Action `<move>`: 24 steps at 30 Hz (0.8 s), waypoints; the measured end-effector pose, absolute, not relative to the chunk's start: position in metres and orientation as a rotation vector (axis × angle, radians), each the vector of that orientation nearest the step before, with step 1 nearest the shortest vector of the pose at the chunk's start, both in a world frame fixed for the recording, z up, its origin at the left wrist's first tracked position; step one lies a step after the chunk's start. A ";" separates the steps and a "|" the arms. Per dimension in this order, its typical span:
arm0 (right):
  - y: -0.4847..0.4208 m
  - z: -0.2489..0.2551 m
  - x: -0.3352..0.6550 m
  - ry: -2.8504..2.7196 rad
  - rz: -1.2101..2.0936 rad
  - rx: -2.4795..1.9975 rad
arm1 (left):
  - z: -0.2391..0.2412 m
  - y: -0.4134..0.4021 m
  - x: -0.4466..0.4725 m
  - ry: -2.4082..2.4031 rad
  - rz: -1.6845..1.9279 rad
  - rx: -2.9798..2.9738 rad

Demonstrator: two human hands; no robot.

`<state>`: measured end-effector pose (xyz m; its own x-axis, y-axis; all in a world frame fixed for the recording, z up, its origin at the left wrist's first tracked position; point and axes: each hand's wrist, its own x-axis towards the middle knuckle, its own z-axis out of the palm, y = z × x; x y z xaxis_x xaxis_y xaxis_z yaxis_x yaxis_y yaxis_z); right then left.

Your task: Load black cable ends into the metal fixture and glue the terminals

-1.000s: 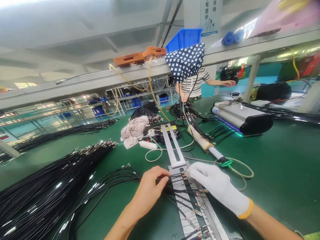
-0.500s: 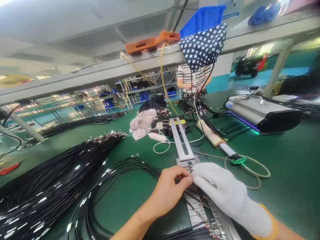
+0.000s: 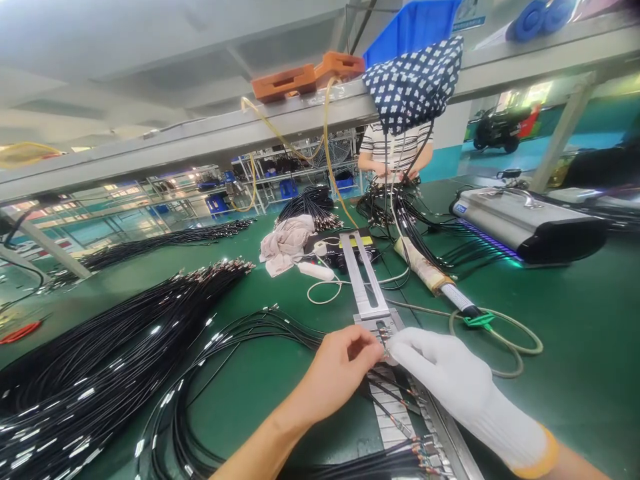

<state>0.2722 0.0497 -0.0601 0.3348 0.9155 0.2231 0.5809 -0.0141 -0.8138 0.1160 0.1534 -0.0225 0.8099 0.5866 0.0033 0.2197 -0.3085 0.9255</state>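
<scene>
My bare left hand (image 3: 343, 370) pinches the end of a black cable over a slotted metal fixture (image 3: 373, 313). Facing it, my right hand (image 3: 445, 373) wears a white knit glove, its thumb and finger closed at the same cable end, close to the left fingertips. The tiny part between the fingers is mostly hidden. Below the hands, several black cables (image 3: 387, 403) with bared coloured wire ends lie across the fixture's ruled strip. More cable ends (image 3: 425, 457) sit side by side along its rail. A loop of black cables (image 3: 240, 330) runs in from the left.
A large bundle of black cables (image 3: 125, 360) covers the left of the green table (image 3: 280, 413). Behind the fixture lie a crumpled cloth (image 3: 287, 243) and a black box (image 3: 333, 253). A silver lamp unit (image 3: 525, 223) glows purple at right. A co-worker (image 3: 395, 157) stands across the table.
My right hand has shifted slightly right and down, uncovering small cable ends in the fixture. My left hand stays nearly in place. The view has tilted a little.
</scene>
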 end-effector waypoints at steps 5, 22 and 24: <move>0.047 -0.053 0.268 -1.418 0.441 -1.621 | -0.025 0.153 0.118 0.588 0.390 1.800; 0.047 -0.051 0.263 -1.546 0.183 -1.556 | -0.012 0.144 0.115 0.640 0.338 1.753; 0.049 -0.051 0.262 -1.567 0.128 -1.517 | -0.011 0.146 0.115 0.637 0.317 1.696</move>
<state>0.2623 0.0487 -0.0506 0.1842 0.8329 0.5218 0.7370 0.2342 -0.6340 0.1153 0.1459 -0.0109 0.8108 0.5701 -0.1325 0.2377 -0.1138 0.9646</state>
